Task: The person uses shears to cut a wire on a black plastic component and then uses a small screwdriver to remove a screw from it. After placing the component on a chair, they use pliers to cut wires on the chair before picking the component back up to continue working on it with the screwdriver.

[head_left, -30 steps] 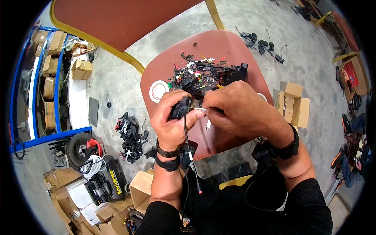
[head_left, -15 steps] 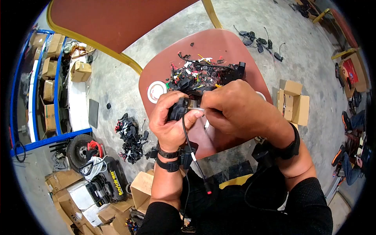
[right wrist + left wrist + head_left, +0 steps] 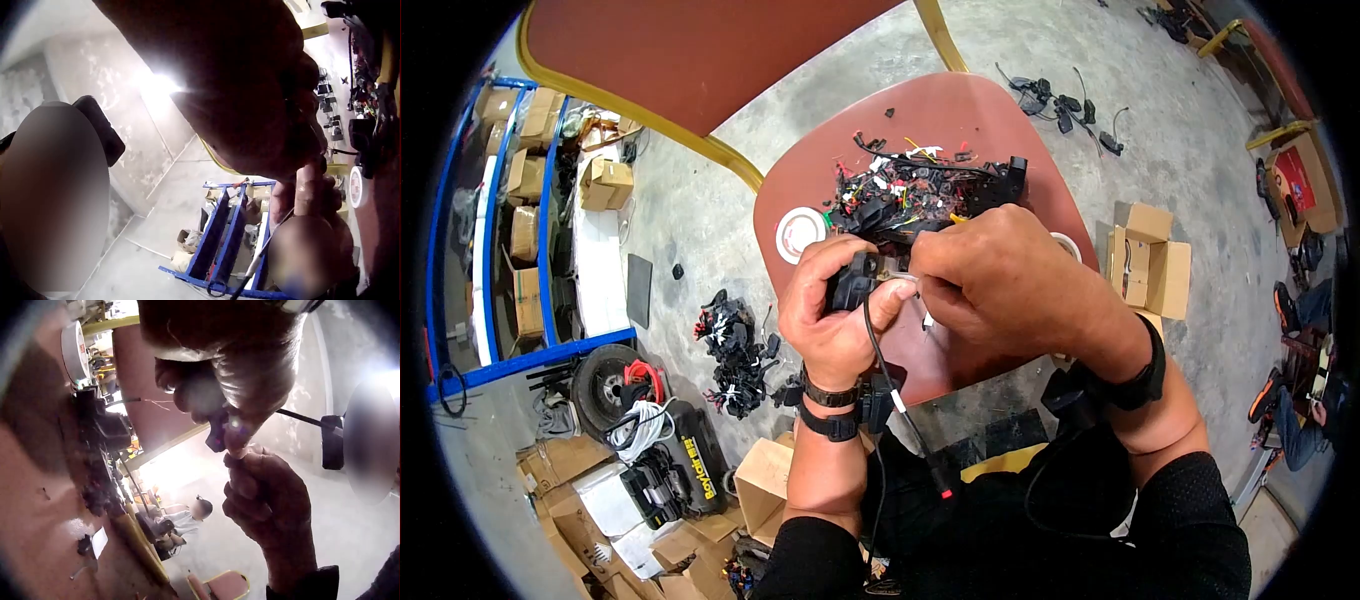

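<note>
My left hand (image 3: 825, 315) grips a black plastic housing (image 3: 852, 285), thumb along its near side. A thin black cable (image 3: 887, 372) hangs from the housing, with a white tag and a red-tipped connector (image 3: 943, 483) at its end. My right hand (image 3: 1010, 275), fingers curled, meets the left thumb at the housing's right edge. A small pale strip (image 3: 900, 275) shows between the hands; what the right fingers pinch is mostly hidden, and I cannot tell its kind. In the left wrist view, the right hand's fingertips (image 3: 240, 459) come right up to the left thumb.
Below the hands is a red-brown chair seat (image 3: 990, 125) bearing a heap of black parts and wires (image 3: 920, 190). A white roll (image 3: 800, 235) lies at its left. On the floor are more black parts (image 3: 735, 355), an open carton (image 3: 1165, 280) and a blue shelf rack (image 3: 550, 345).
The hanging cable's connector end has swung right and a little down. Both hands keep nearly the same place around the housing, and the whole view has shifted slightly.
</note>
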`<action>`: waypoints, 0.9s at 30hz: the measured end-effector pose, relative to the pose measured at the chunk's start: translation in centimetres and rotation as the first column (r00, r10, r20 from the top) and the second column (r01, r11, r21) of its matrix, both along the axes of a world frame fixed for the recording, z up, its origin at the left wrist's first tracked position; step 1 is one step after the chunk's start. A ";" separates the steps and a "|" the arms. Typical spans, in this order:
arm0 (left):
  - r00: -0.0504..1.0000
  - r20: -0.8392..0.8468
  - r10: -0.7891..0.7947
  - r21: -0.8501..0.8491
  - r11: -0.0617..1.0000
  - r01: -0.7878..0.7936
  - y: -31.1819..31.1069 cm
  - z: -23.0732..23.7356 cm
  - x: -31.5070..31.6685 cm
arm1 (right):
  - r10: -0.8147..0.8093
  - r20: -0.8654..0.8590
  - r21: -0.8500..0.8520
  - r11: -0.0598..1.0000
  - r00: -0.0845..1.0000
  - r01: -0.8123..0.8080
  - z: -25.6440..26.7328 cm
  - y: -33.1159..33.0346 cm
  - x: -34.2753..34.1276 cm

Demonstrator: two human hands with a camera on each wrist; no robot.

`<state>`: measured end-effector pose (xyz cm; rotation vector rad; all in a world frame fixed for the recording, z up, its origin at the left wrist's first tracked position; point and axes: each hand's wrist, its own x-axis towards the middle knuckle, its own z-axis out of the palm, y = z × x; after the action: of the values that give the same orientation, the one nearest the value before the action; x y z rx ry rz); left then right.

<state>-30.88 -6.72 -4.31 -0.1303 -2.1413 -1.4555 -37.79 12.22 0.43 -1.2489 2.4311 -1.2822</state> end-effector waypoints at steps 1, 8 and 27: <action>1.000 -0.009 -0.010 -0.003 1.000 0.010 -0.1 -0.1 0.0 | 0.017 0.015 -0.017 1.000 1.000 -0.016 0.0 0.1 -0.1; 1.000 -0.011 -0.013 0.042 0.999 0.013 -0.1 -0.4 0.2 | 0.023 0.018 -0.069 0.997 1.000 -0.022 -0.4 0.1 -0.1; 0.997 0.004 0.073 0.094 0.993 -0.073 0.4 -0.5 0.3 | -0.056 -0.040 0.039 0.998 0.998 0.058 -0.2 -0.5 0.3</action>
<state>-30.60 -6.29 -4.78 -0.0172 -2.0517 -1.5104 -37.49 11.74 0.28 -1.2134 2.5238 -1.2277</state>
